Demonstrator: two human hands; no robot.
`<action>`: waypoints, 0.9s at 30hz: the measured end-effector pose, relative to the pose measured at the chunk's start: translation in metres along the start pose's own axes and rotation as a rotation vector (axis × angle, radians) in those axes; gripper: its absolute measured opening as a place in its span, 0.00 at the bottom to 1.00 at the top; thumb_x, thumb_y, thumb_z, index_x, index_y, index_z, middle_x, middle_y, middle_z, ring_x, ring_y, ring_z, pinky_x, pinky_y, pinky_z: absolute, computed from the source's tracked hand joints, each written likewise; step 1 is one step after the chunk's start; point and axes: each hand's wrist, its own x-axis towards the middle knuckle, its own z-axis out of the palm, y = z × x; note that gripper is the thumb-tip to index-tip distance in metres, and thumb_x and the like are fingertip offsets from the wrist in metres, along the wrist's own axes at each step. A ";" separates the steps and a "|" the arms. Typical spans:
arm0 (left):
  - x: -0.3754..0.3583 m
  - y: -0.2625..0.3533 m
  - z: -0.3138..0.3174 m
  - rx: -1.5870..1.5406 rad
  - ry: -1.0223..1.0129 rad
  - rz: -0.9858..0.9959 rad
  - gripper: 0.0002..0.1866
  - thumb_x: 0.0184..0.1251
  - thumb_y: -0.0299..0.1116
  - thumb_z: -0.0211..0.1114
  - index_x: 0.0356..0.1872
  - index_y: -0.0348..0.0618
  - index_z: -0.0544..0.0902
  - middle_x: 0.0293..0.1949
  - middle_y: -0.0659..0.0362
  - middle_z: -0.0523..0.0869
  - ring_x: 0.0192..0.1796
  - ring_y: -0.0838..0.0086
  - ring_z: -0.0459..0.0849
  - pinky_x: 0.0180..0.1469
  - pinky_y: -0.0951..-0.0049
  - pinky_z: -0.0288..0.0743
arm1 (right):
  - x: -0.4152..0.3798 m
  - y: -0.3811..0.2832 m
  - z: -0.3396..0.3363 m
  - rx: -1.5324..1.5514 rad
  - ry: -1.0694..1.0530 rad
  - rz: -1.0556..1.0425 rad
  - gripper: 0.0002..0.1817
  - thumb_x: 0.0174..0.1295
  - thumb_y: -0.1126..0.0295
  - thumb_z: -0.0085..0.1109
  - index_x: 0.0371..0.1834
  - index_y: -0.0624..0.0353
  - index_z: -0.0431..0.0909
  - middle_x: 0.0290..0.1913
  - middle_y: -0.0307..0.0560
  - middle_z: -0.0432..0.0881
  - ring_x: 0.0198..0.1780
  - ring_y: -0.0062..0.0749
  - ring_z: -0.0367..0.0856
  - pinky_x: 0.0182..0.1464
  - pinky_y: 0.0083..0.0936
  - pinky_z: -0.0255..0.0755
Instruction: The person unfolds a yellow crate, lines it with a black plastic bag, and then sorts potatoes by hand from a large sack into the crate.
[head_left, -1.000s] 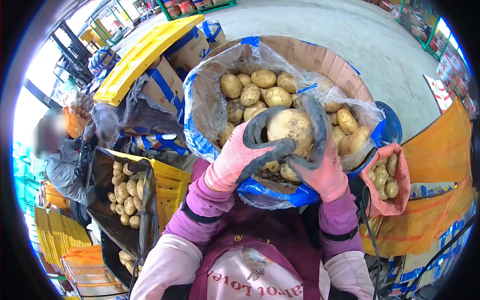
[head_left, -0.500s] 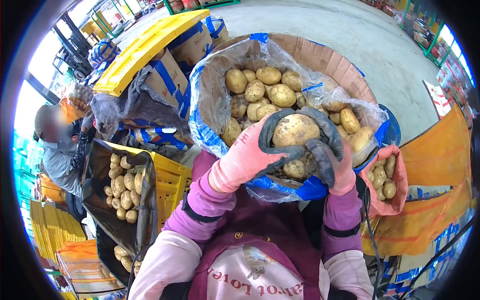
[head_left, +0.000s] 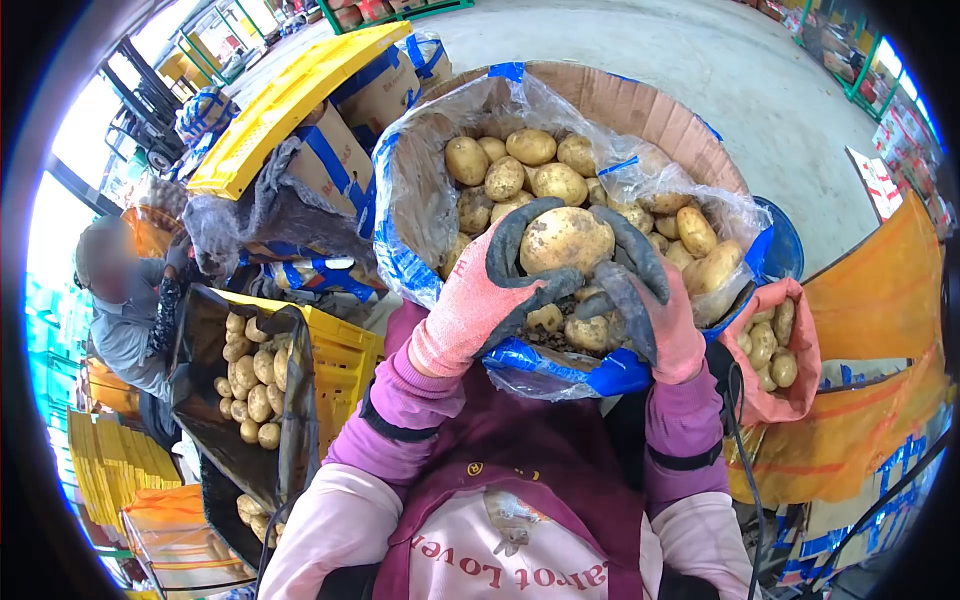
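Note:
A large, dirt-specked potato (head_left: 567, 241) is held up over the near side of a plastic-lined carton (head_left: 405, 265). My left hand (head_left: 490, 285), in a pink glove with dark grey palm and fingers, curls around its left side and underneath. The matching glove on my right hand (head_left: 652, 300) has curved fingers against the potato's right edge; its grip looks looser. Beneath my hands, more potatoes (head_left: 590, 333) lie among loose soil in the carton. Farther back inside it rest several cleaner-looking yellow potatoes (head_left: 531, 146).
At right stands a pink bag (head_left: 805, 385) of potatoes, near a blue tub (head_left: 783, 240). Dark-lined yellow crates (head_left: 345, 350) with potatoes are at left. Beyond them, a person (head_left: 130, 310) works. Taped boxes (head_left: 375, 95) and a yellow pallet (head_left: 300, 110) stand back left.
The potato has shifted slightly left and up with my hands and looks turned. My right hand's fingers have spread from around it, showing more of the potatoes below.

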 end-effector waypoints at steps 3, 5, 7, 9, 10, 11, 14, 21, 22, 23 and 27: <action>-0.004 0.001 0.008 0.170 0.029 0.081 0.36 0.54 0.22 0.73 0.67 0.38 0.70 0.60 0.56 0.79 0.61 0.71 0.78 0.65 0.70 0.71 | 0.002 0.017 -0.009 -0.549 0.007 -0.468 0.24 0.70 0.74 0.52 0.69 0.67 0.65 0.56 0.56 0.78 0.53 0.31 0.79 0.54 0.30 0.73; -0.005 0.005 0.011 0.286 0.056 0.136 0.37 0.52 0.19 0.70 0.67 0.39 0.69 0.59 0.54 0.79 0.62 0.67 0.79 0.65 0.69 0.70 | 0.002 0.016 -0.008 -0.380 -0.006 -0.345 0.24 0.69 0.75 0.53 0.68 0.67 0.65 0.56 0.57 0.78 0.54 0.36 0.80 0.55 0.32 0.73; -0.006 0.007 0.012 0.293 0.033 0.124 0.38 0.52 0.17 0.68 0.69 0.39 0.68 0.61 0.54 0.78 0.64 0.67 0.77 0.67 0.68 0.69 | 0.000 0.018 -0.006 -0.210 -0.018 -0.220 0.25 0.67 0.76 0.53 0.68 0.67 0.66 0.56 0.59 0.78 0.55 0.41 0.80 0.56 0.34 0.73; -0.006 0.012 0.015 0.227 0.005 0.098 0.38 0.52 0.17 0.68 0.69 0.39 0.67 0.61 0.53 0.78 0.65 0.67 0.76 0.67 0.68 0.69 | -0.001 0.026 -0.006 -0.712 0.187 -0.591 0.26 0.64 0.78 0.53 0.67 0.67 0.66 0.57 0.62 0.78 0.55 0.52 0.80 0.58 0.38 0.72; -0.006 0.015 0.016 0.162 -0.018 0.069 0.38 0.52 0.16 0.68 0.69 0.39 0.67 0.62 0.53 0.78 0.66 0.66 0.76 0.68 0.68 0.68 | 0.004 0.029 -0.013 -0.623 0.164 -0.480 0.28 0.61 0.79 0.53 0.67 0.67 0.65 0.57 0.63 0.78 0.56 0.57 0.79 0.59 0.39 0.71; -0.006 0.019 0.018 0.163 -0.022 0.065 0.38 0.52 0.16 0.68 0.69 0.39 0.67 0.62 0.53 0.78 0.66 0.66 0.76 0.68 0.68 0.68 | 0.004 0.029 -0.014 -0.621 0.168 -0.477 0.28 0.61 0.79 0.53 0.67 0.67 0.65 0.57 0.63 0.78 0.56 0.57 0.79 0.59 0.39 0.71; -0.006 0.021 0.019 0.217 0.005 0.101 0.39 0.52 0.15 0.66 0.69 0.39 0.67 0.62 0.52 0.77 0.66 0.67 0.75 0.69 0.68 0.67 | 0.001 0.021 -0.013 -0.626 0.166 -0.531 0.29 0.61 0.79 0.53 0.68 0.67 0.65 0.56 0.62 0.79 0.55 0.54 0.80 0.58 0.37 0.73; -0.006 0.009 0.007 0.254 -0.008 0.110 0.40 0.51 0.15 0.66 0.70 0.39 0.66 0.64 0.52 0.75 0.68 0.66 0.72 0.70 0.68 0.65 | 0.006 0.026 -0.015 -0.357 0.013 -0.387 0.25 0.66 0.76 0.49 0.67 0.67 0.67 0.56 0.51 0.80 0.48 0.30 0.83 0.52 0.27 0.75; -0.005 0.009 0.005 0.267 -0.038 0.109 0.40 0.51 0.15 0.66 0.70 0.38 0.66 0.64 0.52 0.75 0.69 0.65 0.72 0.71 0.67 0.64 | 0.010 0.029 -0.016 -0.530 0.091 -0.458 0.24 0.69 0.74 0.48 0.67 0.67 0.67 0.55 0.50 0.80 0.47 0.27 0.83 0.51 0.26 0.76; -0.004 0.011 0.007 0.268 -0.038 0.112 0.40 0.51 0.15 0.66 0.70 0.38 0.66 0.64 0.52 0.75 0.69 0.65 0.72 0.71 0.67 0.64 | 0.011 0.028 -0.017 -0.531 0.092 -0.461 0.24 0.69 0.74 0.48 0.67 0.67 0.67 0.55 0.50 0.80 0.47 0.27 0.83 0.51 0.26 0.76; -0.005 0.022 0.008 0.348 -0.016 0.225 0.37 0.51 0.15 0.66 0.67 0.38 0.69 0.64 0.50 0.75 0.69 0.62 0.72 0.71 0.66 0.63 | 0.004 0.016 -0.017 0.183 -0.038 -0.132 0.23 0.71 0.70 0.51 0.66 0.68 0.68 0.52 0.51 0.81 0.49 0.32 0.84 0.47 0.26 0.79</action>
